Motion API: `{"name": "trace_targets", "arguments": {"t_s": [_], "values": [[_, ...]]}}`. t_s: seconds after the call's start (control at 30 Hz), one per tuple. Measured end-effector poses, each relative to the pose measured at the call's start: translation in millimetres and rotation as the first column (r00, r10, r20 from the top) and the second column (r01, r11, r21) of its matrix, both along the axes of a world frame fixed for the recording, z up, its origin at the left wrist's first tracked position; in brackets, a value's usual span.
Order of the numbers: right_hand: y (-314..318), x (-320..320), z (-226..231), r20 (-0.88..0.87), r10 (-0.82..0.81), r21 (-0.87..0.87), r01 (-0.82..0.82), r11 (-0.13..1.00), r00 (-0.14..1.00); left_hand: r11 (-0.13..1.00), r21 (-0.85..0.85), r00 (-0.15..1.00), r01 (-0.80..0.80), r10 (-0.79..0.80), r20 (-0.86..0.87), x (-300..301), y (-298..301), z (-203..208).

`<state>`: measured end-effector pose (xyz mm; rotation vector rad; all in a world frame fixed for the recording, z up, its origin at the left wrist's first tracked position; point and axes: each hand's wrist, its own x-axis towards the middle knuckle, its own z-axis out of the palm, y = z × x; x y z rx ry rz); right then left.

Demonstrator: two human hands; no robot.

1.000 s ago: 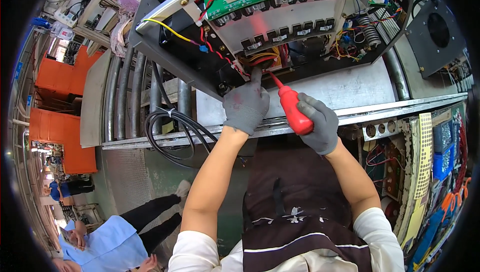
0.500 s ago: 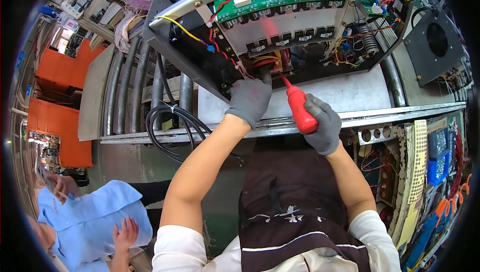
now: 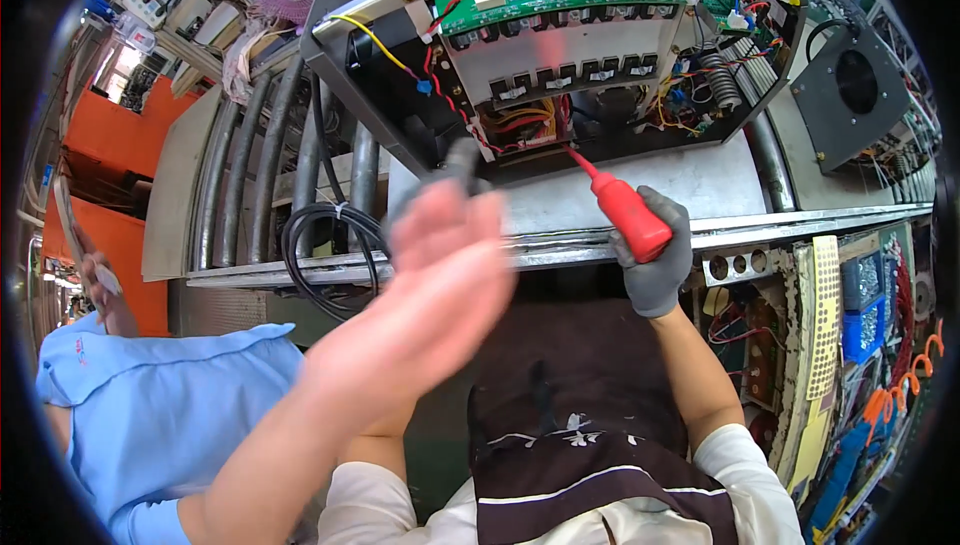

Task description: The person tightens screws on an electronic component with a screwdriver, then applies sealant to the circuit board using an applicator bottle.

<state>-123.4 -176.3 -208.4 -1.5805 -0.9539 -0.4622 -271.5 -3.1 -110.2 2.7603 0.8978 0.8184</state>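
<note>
My right hand (image 3: pixel 660 257), in a grey glove, is closed around the handle of a red screwdriver (image 3: pixel 628 213). The screwdriver's thin shaft points up and left, its tip close to the lower front edge of an opened metal equipment chassis (image 3: pixel 620 160). Inside the chassis are a green circuit board (image 3: pixel 560 7) and a bundle of yellow and red wires (image 3: pixel 527 123). My left hand (image 3: pixel 462 163), also gloved in grey, is by the chassis's lower left corner. It is blurred and mostly covered by a co-worker's bare hand (image 3: pixel 450 255), so its grip is hidden.
A co-worker in a blue shirt (image 3: pixel 170 395) stands at left, one arm reaching across mine. The chassis rests over a metal roller conveyor (image 3: pixel 245 175), beside a coiled black cable (image 3: pixel 330 245). A black panel with a round hole (image 3: pixel 855 95) and blue bins (image 3: pixel 865 310) are at right.
The co-worker has come nearer and put a hand across my left arm. My left hand has drawn out of the chassis wiring, leftward. The screwdriver has moved slightly right and down.
</note>
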Motion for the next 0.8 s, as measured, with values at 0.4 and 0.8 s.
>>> {"name": "trace_targets", "arguments": {"t_s": [0.4,0.8], "values": [[9,45,-25,-0.363,-0.251,0.016,0.276,0.961,0.897,0.909,0.41,0.772,0.069,-0.309,0.556,47,85,90],[29,189,99,0.072,-0.908,-0.917,0.385,0.102,0.413,0.939,0.343,0.769,-0.029,-0.198,0.608,56,95,74]]}}
